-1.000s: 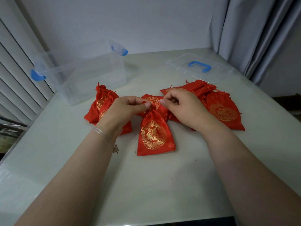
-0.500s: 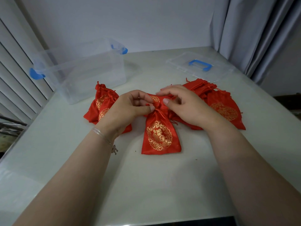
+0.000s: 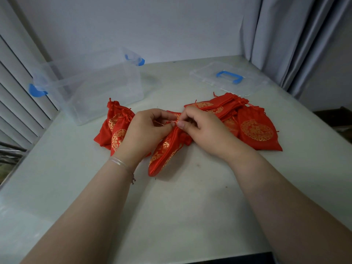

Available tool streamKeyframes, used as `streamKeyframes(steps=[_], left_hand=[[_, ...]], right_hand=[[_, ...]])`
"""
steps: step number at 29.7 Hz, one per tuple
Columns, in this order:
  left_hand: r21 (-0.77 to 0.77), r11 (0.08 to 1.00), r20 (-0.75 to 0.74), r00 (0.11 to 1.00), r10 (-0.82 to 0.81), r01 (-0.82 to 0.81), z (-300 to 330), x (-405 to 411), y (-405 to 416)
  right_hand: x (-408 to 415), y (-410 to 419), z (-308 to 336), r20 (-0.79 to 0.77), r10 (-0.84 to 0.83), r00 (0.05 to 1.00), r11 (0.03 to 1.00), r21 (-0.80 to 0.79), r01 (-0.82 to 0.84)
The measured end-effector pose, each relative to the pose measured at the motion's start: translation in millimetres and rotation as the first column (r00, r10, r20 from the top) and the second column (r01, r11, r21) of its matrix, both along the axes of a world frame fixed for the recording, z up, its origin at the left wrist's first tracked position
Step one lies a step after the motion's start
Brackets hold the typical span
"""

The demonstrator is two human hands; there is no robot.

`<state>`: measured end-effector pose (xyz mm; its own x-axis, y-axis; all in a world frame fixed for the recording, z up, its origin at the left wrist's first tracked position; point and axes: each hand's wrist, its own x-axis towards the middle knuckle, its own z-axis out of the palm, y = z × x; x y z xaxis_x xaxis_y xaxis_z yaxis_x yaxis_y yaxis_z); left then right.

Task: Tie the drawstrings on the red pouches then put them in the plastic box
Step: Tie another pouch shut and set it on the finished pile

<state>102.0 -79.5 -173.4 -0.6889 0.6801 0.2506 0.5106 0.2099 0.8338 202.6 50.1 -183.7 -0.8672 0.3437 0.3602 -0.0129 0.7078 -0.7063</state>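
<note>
Pouch neck gets pinched from both sides, mid-worktop

The left hand (image 3: 146, 130) and right hand (image 3: 202, 128) are curled in, fingertips met on the thin drawstring (image 3: 162, 123) at the gathered neck of a shiny red pouch (image 3: 163, 155), gold-printed and twisted edge-up on the pale smooth worktop (image 3: 181, 216). Tied pouches (image 3: 116, 128) are piled left, flat pouches (image 3: 255, 128) right. The clear plastic box (image 3: 95, 88) is sat open behind, well apart.

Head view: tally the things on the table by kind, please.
Red pouches: at least 5; one held, two left, stack right (overlap hides exact count)
Plastic box: 1
Lid: 1
Total: at least 7
</note>
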Motion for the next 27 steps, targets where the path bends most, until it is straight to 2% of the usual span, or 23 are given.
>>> streamKeyframes(steps=[4,7,10,13,17,21,27], left_hand=[[-0.002,0.999,-0.181,0.982,0.049,-0.050,-2,2,1],[0.050,0.997,-0.309,0.948,0.076,-0.064,-2,3,1],[0.107,0.994,-0.429,0.902,0.049,-0.003,-4,4,2],[0.125,0.991,-0.513,0.858,0.023,0.049,-7,4,3],[0.124,0.990,-0.570,0.821,0.015,0.069,-9,2,3],[0.104,0.991,-0.614,0.790,0.001,0.080,-10,2,2],[0.065,0.993,-0.655,0.755,-0.029,0.095,-11,-1,3]], right_hand=[[1,-1,1,-0.041,-0.002,0.999,1.000,-0.010,0.001],[-1,-2,0,-0.042,-0.061,0.997,0.994,-0.089,0.057],[-4,3,-1,-0.037,-0.141,0.989,0.985,-0.108,0.136],[-4,6,2,-0.040,-0.114,0.993,0.982,-0.155,0.106],[1,6,7,-0.025,-0.006,1.000,0.971,-0.237,0.000],[4,9,9,-0.018,0.002,1.000,0.950,-0.311,-0.008],[2,8,7,0.048,-0.054,0.997,0.976,-0.209,0.063]])
